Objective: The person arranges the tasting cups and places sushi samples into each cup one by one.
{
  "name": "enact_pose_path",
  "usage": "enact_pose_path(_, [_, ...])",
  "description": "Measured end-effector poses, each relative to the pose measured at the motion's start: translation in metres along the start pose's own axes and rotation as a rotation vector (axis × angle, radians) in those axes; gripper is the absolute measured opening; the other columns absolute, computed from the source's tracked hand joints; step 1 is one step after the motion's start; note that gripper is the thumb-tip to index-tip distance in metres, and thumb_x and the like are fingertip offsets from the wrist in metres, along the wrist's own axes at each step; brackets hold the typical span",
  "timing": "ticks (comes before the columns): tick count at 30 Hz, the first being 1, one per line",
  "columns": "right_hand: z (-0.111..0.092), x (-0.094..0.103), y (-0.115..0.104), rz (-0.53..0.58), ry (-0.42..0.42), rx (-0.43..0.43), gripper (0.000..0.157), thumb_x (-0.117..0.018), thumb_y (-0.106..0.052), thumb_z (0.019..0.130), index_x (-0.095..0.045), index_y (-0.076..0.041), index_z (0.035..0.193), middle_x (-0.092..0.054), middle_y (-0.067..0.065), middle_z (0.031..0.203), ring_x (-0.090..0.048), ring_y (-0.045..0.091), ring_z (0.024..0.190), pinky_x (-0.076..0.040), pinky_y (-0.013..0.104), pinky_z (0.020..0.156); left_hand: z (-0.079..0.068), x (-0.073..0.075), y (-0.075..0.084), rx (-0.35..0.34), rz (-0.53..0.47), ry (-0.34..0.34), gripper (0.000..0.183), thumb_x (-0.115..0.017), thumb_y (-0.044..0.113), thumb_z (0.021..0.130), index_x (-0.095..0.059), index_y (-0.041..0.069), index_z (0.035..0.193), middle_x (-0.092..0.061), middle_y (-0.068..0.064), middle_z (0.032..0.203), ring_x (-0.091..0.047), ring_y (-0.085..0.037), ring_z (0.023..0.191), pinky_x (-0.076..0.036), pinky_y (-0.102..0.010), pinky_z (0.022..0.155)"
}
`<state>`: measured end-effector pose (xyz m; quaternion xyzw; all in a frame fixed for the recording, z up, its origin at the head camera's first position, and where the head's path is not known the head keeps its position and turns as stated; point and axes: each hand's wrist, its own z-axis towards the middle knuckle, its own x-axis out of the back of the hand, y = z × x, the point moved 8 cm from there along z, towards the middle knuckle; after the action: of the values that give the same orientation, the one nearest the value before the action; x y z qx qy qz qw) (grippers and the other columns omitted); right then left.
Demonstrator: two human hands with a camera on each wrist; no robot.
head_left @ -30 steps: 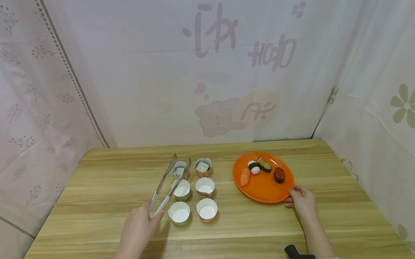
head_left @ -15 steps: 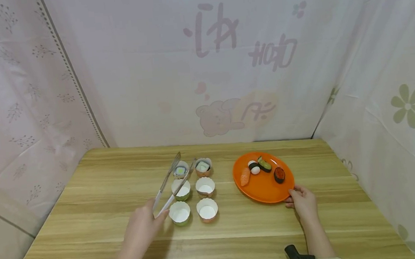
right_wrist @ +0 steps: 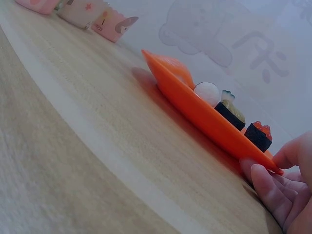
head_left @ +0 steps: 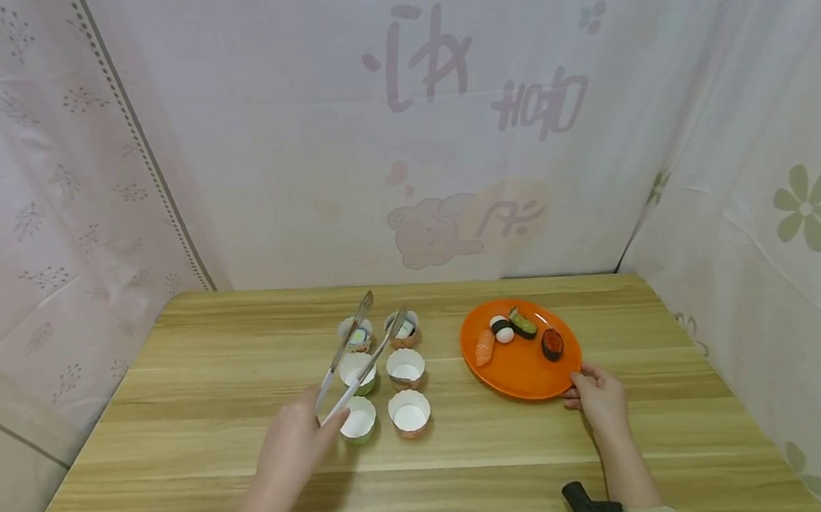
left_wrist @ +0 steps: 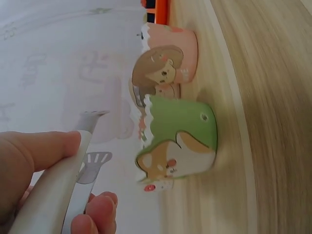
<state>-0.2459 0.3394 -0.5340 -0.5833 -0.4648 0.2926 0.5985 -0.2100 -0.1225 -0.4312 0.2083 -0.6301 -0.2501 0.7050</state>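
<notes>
White-handled metal tongs (head_left: pixel 351 388) are gripped in my left hand (head_left: pixel 296 436), their arms spread with nothing between the tips. Those tips hover above the back paper cups; in the left wrist view a green cup (left_wrist: pixel 183 134) with a dog picture stands beyond the hand. My right hand (head_left: pixel 600 404) pinches the near right rim of an orange plate (head_left: pixel 518 373), thumb on top and fingers below. On the plate lie salmon sushi (head_left: pixel 485 348), a white piece with a dark band (head_left: pixel 502 329), a green-topped piece (head_left: pixel 523 324) and a red roe roll (head_left: pixel 553 345).
Paper cups stand in two columns left of the plate. The back left cup (head_left: pixel 355 335) and back right cup (head_left: pixel 402 328) hold sushi pieces. The front right cup (head_left: pixel 409 413) shows only its white inside. A patterned curtain (head_left: pixel 398 125) hangs behind the wooden table (head_left: pixel 434 501).
My left hand has moved right and slightly away from me with the spread tongs, whose tips now reach over the back right cup. The right hand and plate have stayed in place.
</notes>
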Motion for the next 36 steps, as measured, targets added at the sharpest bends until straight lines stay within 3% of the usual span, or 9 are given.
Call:
enact_pose_path(14, [0.002,-0.002,0.000,0.025,-0.002,-0.026,0.045,-0.047,-0.010,0.092,-0.033,0.010,0.131,-0.056,0.021,0.100,-0.060,0.011,0.061,-0.051,0.028,0.054,-0.003,-0.013,0.029,-0.091,0.004,0.005,0.044,-0.070,0.034,0.076,-0.058,0.002,0.104,-0.047,0.005,0.055,-0.041,-0.007,0.042,-0.034,-0.024,0.035])
enact_pose_path(23, [0.004,-0.001,-0.001,0.014,0.008,-0.016,0.043,-0.047,-0.011,0.092,-0.037,0.007,0.130,-0.056,0.020,0.100,-0.060,0.012,0.062,-0.051,0.028,0.055,-0.002,-0.017,0.046,-0.168,0.045,0.037,0.048,-0.070,0.037,0.076,-0.057,0.005,0.110,-0.046,0.007,0.058,-0.040,-0.006,0.044,-0.033,-0.024,0.038])
enact_pose_path(31, [0.004,-0.001,0.002,0.020,0.009,-0.035,0.041,-0.048,-0.009,0.091,-0.039,0.007,0.128,-0.059,0.014,0.089,-0.060,0.012,0.060,-0.051,0.029,0.054,-0.006,-0.023,0.057,-0.191,0.097,0.015,0.053,-0.067,0.042,0.077,-0.057,0.003,0.111,-0.044,0.009,0.053,-0.038,-0.004,0.042,-0.031,-0.022,0.036])
enact_pose_path(36, [0.003,-0.001,0.000,0.007,0.005,-0.018,0.041,-0.046,-0.010,0.092,-0.038,0.009,0.128,-0.059,0.018,0.093,-0.060,0.013,0.062,-0.051,0.028,0.055,-0.007,-0.027,0.064,-0.201,0.118,-0.007,0.056,-0.064,0.045,0.079,-0.056,0.002,0.115,-0.042,0.010,0.051,-0.035,-0.004,0.039,-0.029,-0.021,0.034])
